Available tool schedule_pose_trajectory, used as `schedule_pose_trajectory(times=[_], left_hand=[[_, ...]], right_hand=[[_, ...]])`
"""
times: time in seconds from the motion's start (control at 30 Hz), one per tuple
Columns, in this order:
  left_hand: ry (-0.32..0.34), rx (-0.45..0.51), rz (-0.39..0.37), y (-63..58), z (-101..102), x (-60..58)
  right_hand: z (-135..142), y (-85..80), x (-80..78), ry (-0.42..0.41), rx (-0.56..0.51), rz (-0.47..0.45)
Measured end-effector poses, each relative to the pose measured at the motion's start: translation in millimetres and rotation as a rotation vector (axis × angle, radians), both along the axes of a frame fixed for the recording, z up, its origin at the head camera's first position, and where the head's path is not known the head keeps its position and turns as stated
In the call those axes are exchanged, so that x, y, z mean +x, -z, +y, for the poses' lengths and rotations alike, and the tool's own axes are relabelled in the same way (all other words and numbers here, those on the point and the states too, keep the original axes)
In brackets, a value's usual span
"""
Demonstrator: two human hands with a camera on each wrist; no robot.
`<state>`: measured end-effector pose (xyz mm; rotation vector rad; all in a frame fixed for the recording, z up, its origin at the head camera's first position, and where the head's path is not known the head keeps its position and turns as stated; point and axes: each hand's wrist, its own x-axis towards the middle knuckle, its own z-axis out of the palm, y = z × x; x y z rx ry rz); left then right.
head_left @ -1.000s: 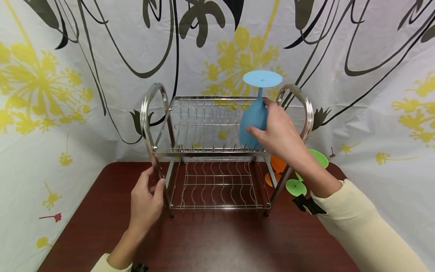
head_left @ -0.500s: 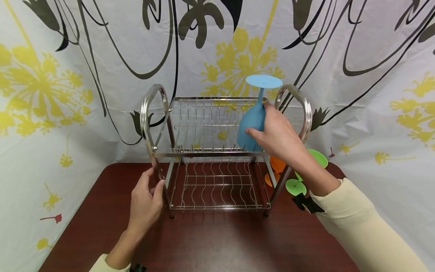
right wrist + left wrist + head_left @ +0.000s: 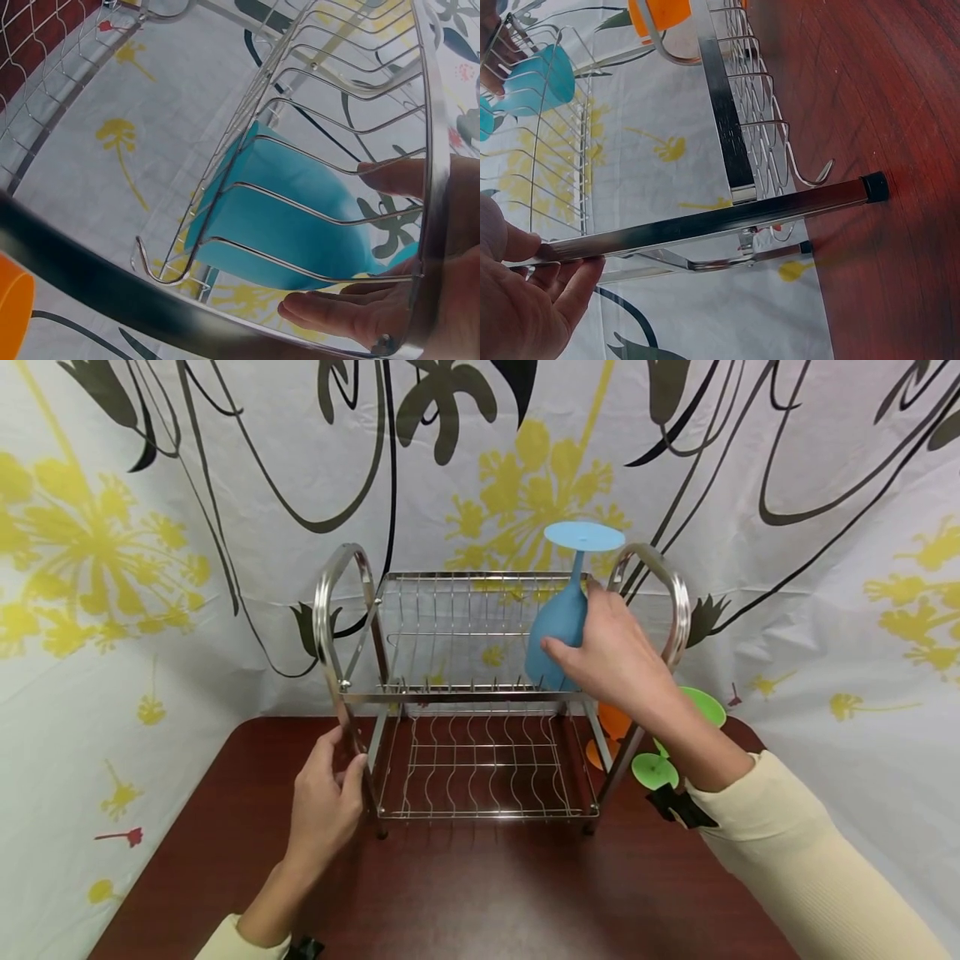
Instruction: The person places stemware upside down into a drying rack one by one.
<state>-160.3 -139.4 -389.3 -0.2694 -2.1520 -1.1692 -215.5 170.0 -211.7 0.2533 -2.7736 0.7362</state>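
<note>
A two-tier chrome wire dish rack (image 3: 465, 697) stands mid-table. On the right part of its upper tier is a blue goblet (image 3: 557, 631), upside down and slightly tilted, its round foot uppermost. My right hand (image 3: 622, 652) holds the goblet's bowl, thumb in front and fingers behind. From the right wrist view, the goblet's bowl (image 3: 277, 214) shows behind the tier's wires, its rim at the rack's floor. Low on the rack's front left upright, my left hand (image 3: 322, 802) grips the metal tube; the left wrist view shows the thumb and fingers around that upright (image 3: 705, 221).
Behind the rack's right side, partly hidden by my right forearm, are an orange goblet (image 3: 613, 722) and green goblets (image 3: 652, 772). A dark red wooden table (image 3: 480, 893) lies beneath. Patterned white sheeting (image 3: 247, 527) hangs behind and at both sides.
The blue goblet has tilted a little, its foot shifting right and its bowl slightly left, still in my right hand. My left hand keeps its grip on the upright.
</note>
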Motion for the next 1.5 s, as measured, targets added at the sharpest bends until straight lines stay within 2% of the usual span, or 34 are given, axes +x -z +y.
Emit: schedule_pose_trajectory(times=[0.2, 0.47, 0.63, 0.8, 0.97, 1.13, 1.3, 1.5], left_hand=[[-0.013, -0.024, 0.014, 0.4, 0, -0.9], [-0.017, -0.023, 0.029, 1.3, 0, -0.2], [-0.022, -0.038, 0.032, 2.8, 0, 0.1], [-0.032, -0.045, 0.042, 3.9, -1, 0.7], [-0.021, -0.037, 0.040, 4.0, 0, 0.0], [-0.027, -0.040, 0.034, 5.7, 0, -0.1], [-0.034, -0.039, 0.041, 6.6, -1, 0.1], [-0.035, -0.040, 0.054, 8.1, 1, -1.1]], right_hand=[[0, -3.3, 7.5, 0.014, 0.025, 0.003], [0, -5.4, 21.9, 0.012, 0.066, 0.065], [4, -4.3, 32.8, 0.012, 0.087, 0.056], [9, -4.4, 42.9, 0.009, 0.071, 0.040], [16, -6.2, 50.4, 0.001, 0.016, 0.071], [20, -1.3, 57.7, -0.032, -0.063, 0.138], [23, 7.5, 64.7, -0.096, -0.150, 0.272], [28, 15.0, 74.5, -0.145, -0.184, 0.419]])
